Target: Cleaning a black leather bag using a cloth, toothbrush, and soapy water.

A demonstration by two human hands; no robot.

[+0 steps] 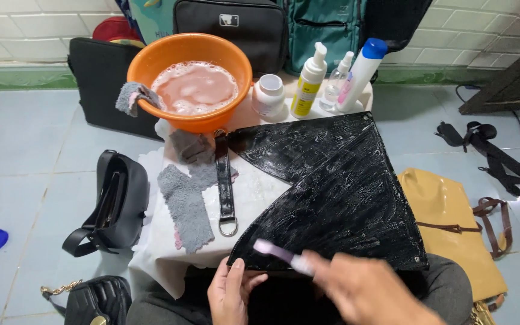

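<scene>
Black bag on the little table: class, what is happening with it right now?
A person is scrubbing the soapy black bag with a small brush held in the right hand. The left hand steadies the bag's near edge. An orange basin of sudsy water, grey cloths and bottles stand behind.

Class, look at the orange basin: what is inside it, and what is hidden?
The orange basin holds pinkish, foamy water, and a grey cloth hangs over its rim. The foam hides whatever lies below the surface.
</scene>
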